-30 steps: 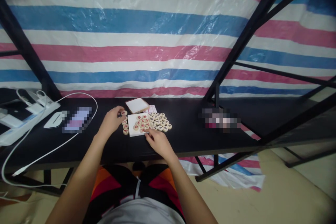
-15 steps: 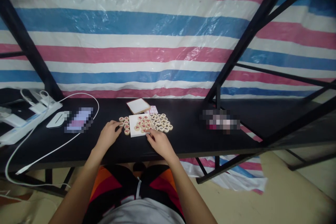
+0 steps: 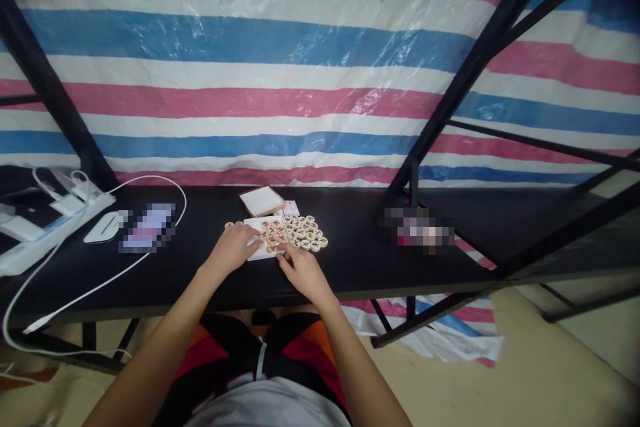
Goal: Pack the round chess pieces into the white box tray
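A shallow white box [image 3: 257, 255] lies on the black desk, with several red-marked Chinese chess pieces [image 3: 272, 223] in it. My left hand [image 3: 234, 245] reaches over the box's left side. Its fingers are bent together at a red-marked piece near the left of the group. My right hand [image 3: 301, 269] is at the box's near right corner, thumb and fingers closed on the edge beside the lowest red pieces. Black-marked Chinese chess pieces [image 3: 306, 232] cluster just right of the box. A few more red pieces [image 3: 230, 225] show left of it, mostly hidden by my left hand.
Behind the box lie a white-faced lid [image 3: 263, 201] and a pink-and-white paper [image 3: 289, 209]. A power strip [image 3: 55, 230], white cable [image 3: 95, 288] and blurred phone [image 3: 149, 227] are at left. A blurred object [image 3: 417, 231] sits right, by the black metal frame [image 3: 453, 90].
My left hand has moved right, from the loose red pieces to over the white box. My right hand stays at the box's near right corner. The view has shifted slightly.
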`<action>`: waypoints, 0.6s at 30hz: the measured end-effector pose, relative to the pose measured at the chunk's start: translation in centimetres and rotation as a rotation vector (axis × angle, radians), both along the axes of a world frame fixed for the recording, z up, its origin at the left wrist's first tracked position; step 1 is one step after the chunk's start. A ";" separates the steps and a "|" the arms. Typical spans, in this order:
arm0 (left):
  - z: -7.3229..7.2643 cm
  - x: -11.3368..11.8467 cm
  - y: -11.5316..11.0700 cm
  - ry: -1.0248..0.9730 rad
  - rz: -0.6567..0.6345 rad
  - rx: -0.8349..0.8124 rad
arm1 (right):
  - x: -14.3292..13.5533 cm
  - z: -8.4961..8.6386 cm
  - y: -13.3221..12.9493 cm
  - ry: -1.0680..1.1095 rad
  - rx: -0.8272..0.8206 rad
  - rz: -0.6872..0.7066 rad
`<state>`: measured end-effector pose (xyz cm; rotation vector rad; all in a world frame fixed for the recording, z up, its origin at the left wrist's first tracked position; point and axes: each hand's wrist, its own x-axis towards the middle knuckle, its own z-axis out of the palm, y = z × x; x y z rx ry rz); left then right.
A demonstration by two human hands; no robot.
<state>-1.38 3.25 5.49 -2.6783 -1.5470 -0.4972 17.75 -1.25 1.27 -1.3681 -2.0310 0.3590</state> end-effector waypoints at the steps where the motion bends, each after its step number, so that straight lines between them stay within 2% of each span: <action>1: 0.2 0.7 0.2 0.058 0.011 -0.009 | 0.0 0.0 0.0 -0.003 -0.001 0.000; 4: 0.6 2.1 0.7 0.172 0.065 -0.021 | 0.0 -0.1 0.0 -0.012 0.005 0.001; 7: 1.0 2.0 0.8 0.137 0.056 -0.028 | 0.0 -0.1 0.0 -0.014 0.014 0.001; 13: 1.5 -2.4 -0.7 -0.358 0.201 -0.035 | 0.0 -0.1 0.0 -0.030 0.025 0.004; 18: -0.6 -5.0 -2.1 -0.353 0.290 -0.065 | 0.0 -0.2 0.1 -0.008 0.018 0.001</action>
